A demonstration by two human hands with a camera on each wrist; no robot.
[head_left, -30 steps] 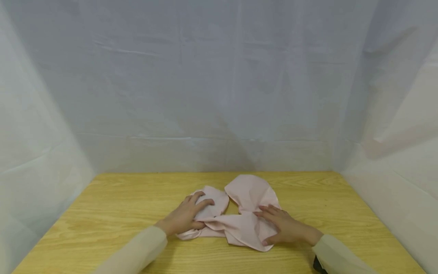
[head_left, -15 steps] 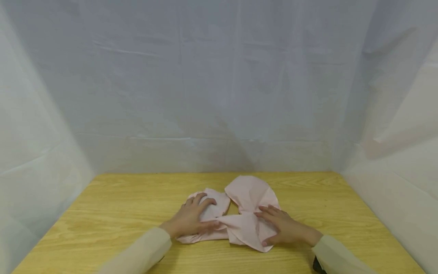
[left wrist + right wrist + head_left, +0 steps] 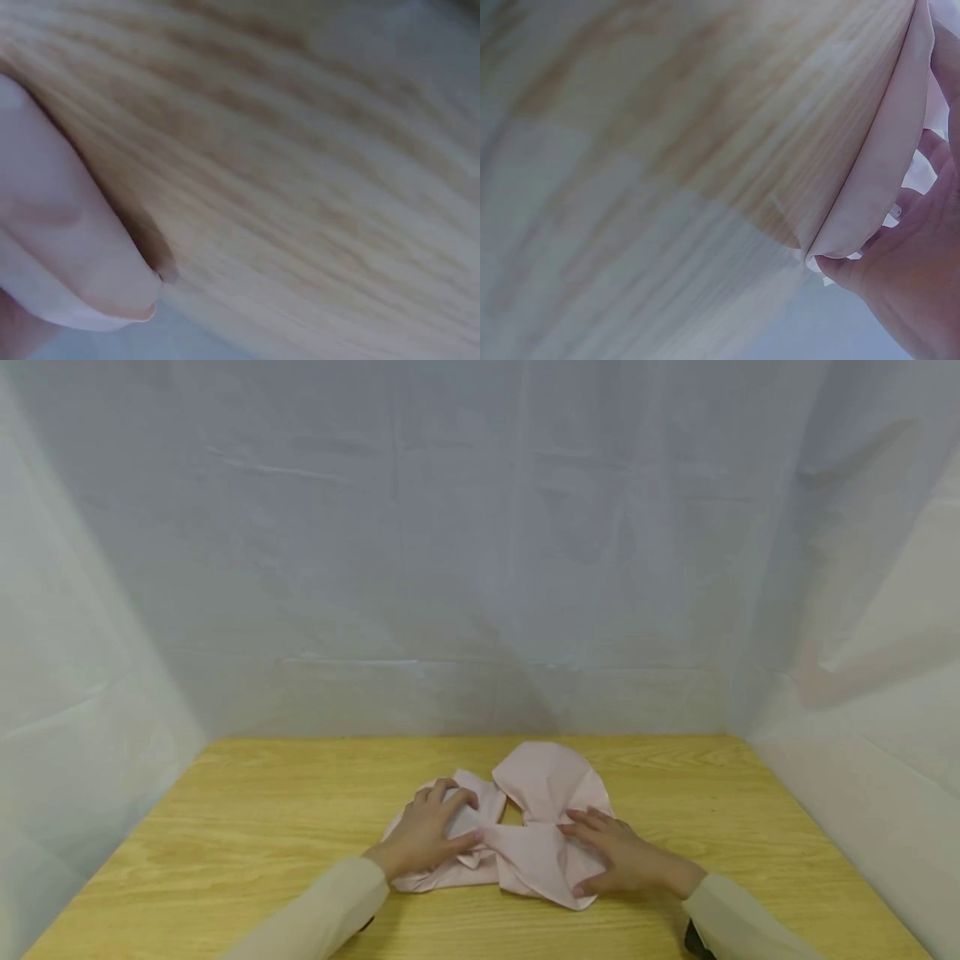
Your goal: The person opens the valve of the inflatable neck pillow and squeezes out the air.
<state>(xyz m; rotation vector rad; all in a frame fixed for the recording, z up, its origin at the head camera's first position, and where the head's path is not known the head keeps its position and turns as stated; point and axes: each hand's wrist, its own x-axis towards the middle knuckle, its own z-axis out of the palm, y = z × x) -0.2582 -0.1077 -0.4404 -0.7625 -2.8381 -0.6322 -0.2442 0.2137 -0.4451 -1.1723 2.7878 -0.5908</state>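
A pale pink cloth (image 3: 551,777) lies rumpled on the wooden table, with a rounded flap pointing away from me and a folded band toward the near side. My left hand (image 3: 427,835) rests on its left part, fingers spread and bent over a paler patch, thumb stretched toward the middle fold. On the right part, my right hand (image 3: 618,856) lies with fingers spread and thumb near the front corner. The left wrist view shows an edge of the cloth (image 3: 67,225) at the left. In the right wrist view, the thumb touches the cloth's corner (image 3: 877,180).
Light wood tabletop (image 3: 262,810) surrounds the cloth. White sheeting (image 3: 465,568) hangs behind the table and along both sides. A small dark object (image 3: 697,941) shows under the right sleeve (image 3: 738,910).
My left hand has slid to the right across the cloth, and the cloth beneath it has bunched toward the middle. The right hand has stayed in place.
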